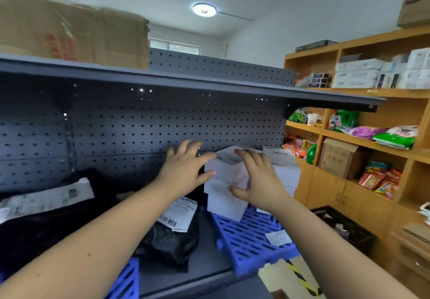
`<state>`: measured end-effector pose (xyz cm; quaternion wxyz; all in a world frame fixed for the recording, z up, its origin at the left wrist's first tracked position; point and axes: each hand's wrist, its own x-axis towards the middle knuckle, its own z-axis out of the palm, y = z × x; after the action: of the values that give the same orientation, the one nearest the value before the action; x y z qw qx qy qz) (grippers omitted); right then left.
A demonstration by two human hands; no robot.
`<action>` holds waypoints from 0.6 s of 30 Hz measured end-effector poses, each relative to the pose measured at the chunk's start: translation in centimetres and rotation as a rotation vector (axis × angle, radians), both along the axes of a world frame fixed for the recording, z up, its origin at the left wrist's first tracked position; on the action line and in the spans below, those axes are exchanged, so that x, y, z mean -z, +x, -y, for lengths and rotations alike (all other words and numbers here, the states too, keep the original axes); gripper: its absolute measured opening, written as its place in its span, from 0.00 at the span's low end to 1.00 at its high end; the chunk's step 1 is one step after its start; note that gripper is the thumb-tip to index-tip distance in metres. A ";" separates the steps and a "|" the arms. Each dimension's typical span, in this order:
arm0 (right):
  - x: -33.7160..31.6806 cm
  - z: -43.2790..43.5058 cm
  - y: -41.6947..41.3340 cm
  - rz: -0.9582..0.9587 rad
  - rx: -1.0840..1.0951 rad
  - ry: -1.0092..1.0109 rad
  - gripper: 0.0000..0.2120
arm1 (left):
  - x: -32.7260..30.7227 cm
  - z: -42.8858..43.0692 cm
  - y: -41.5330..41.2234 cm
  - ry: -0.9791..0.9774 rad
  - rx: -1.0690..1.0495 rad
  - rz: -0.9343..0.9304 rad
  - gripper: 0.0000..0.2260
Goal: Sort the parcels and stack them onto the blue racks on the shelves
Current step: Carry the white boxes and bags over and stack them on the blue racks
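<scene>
A white parcel (pixel 226 182) stands upright on a blue rack (pixel 251 240) at the right end of the grey shelf. My left hand (pixel 186 170) has its fingers spread, with the fingertips touching the parcel's left edge. My right hand (pixel 258 180) lies against the parcel's front and right side, fingers straight, thumb below. Another white parcel (pixel 283 166) stands just behind it to the right. A black bagged parcel (pixel 172 240) with a white label lies on the shelf between the two blue racks. A second blue rack (pixel 125 282) shows at the bottom.
A large black bag with a white label (pixel 46 198) lies at the left of the shelf. The upper grey shelf (pixel 186 82) carries a cardboard box (pixel 69 31). A wooden shelf unit (pixel 372 136) full of goods stands to the right, with a black crate (pixel 344 226) on the floor.
</scene>
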<state>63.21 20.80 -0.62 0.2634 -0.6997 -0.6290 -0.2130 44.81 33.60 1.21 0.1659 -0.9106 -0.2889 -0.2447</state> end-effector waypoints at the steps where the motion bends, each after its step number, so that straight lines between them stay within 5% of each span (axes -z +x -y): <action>1: 0.5 0.1 -0.6 0.019 -0.034 -0.011 0.41 | 0.3 0.4 -1.0 -0.003 -0.012 -0.011 0.25; 18: 6.3 -1.7 -14.2 -0.058 -0.325 -0.058 0.39 | 5.3 3.1 -18.7 -0.085 -0.392 0.053 0.31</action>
<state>48.98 22.48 -6.89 0.2922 -0.6017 -0.7320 -0.1291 26.09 30.52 -4.12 0.1640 -0.8364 -0.4749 -0.2191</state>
